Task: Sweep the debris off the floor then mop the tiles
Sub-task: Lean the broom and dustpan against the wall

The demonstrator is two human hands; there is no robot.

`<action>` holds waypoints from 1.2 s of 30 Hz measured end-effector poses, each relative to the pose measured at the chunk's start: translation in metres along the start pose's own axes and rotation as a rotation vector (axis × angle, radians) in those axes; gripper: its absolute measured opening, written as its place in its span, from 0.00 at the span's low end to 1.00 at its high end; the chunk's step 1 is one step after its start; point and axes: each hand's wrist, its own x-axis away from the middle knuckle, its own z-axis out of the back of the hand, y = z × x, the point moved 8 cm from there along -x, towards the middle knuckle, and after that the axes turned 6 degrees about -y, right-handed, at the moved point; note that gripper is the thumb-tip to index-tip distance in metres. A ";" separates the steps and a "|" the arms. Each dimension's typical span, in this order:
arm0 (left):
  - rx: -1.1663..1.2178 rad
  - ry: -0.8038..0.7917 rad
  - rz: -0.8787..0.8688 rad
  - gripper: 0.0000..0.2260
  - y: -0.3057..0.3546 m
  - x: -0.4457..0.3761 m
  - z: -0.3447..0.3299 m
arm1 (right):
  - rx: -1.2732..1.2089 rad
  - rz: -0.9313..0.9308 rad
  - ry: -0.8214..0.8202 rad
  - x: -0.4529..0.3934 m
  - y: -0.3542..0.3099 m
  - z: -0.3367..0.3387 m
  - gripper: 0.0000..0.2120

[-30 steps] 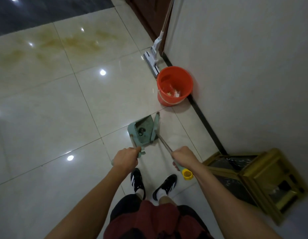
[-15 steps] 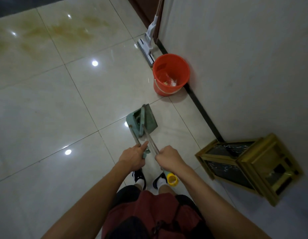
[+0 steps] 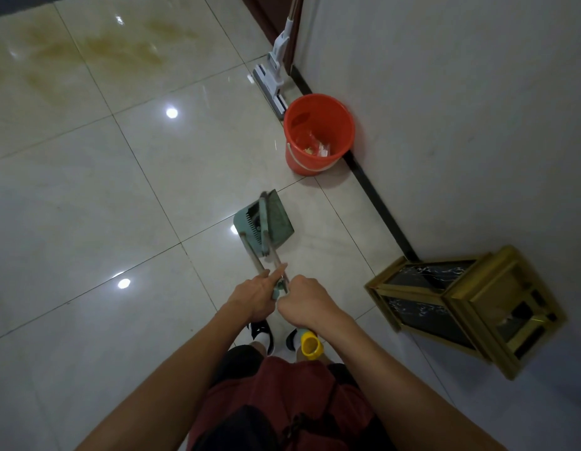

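Head view, the only one: the left hand (image 3: 255, 296) grips the metal handle of the green dustpan (image 3: 264, 222), forefinger stretched along the shaft, and the right hand (image 3: 303, 299) is closed round the broom handle (image 3: 308, 345), whose yellow end cap sticks out below the wrist. Broom head and pan are folded together, hanging just above the tiles in front of the person's shoes. Scraps of debris lie in the bottom of the orange bucket (image 3: 318, 135), which stands against the wall beyond the pan. By my reading the sweeping step is closing: the two tools look gathered for putting aside. The next move calls for parking them near the wall and taking up the white flat mop (image 3: 274, 76), which leans at the wall corner just behind the bucket. Glossy pale floor tiles (image 3: 87, 190) reflect ceiling lights, and yellowish-brown stains spread over the far tiles at upper left, where mopping is still wanted. A gold-framed glass stand (image 3: 471, 307) sits by the wall at right, close enough to catch a swinging handle.
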 end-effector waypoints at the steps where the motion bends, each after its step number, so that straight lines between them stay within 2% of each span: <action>1: 0.025 -0.014 -0.017 0.40 0.000 0.000 0.000 | 0.005 0.008 -0.001 0.001 -0.001 0.000 0.04; 3: 0.074 -0.043 -0.045 0.38 -0.001 -0.002 0.001 | 0.005 0.018 -0.014 -0.001 -0.001 0.001 0.06; 6: 0.144 -0.041 -0.061 0.34 -0.005 -0.007 0.007 | -0.024 0.036 -0.033 -0.007 0.000 0.007 0.16; 8: 0.171 -0.020 -0.059 0.32 -0.006 -0.009 0.013 | -0.077 0.039 -0.012 -0.011 0.005 0.015 0.17; 13: 0.105 0.048 -0.065 0.26 -0.001 -0.013 0.026 | -0.338 -0.082 0.137 -0.024 0.056 0.032 0.13; 18: 0.032 0.083 -0.084 0.23 0.002 -0.017 0.035 | -0.315 -0.176 0.143 -0.041 0.102 0.027 0.15; 22: 0.063 0.058 -0.124 0.25 0.006 -0.016 0.034 | -0.301 -0.191 0.198 -0.054 0.123 0.025 0.16; 27: 0.092 0.072 -0.135 0.24 0.009 -0.013 0.031 | -0.292 -0.209 0.196 -0.060 0.142 0.021 0.14; 36: 0.206 0.206 -0.028 0.15 0.003 -0.019 0.066 | -0.382 -0.258 0.275 -0.056 0.172 0.027 0.22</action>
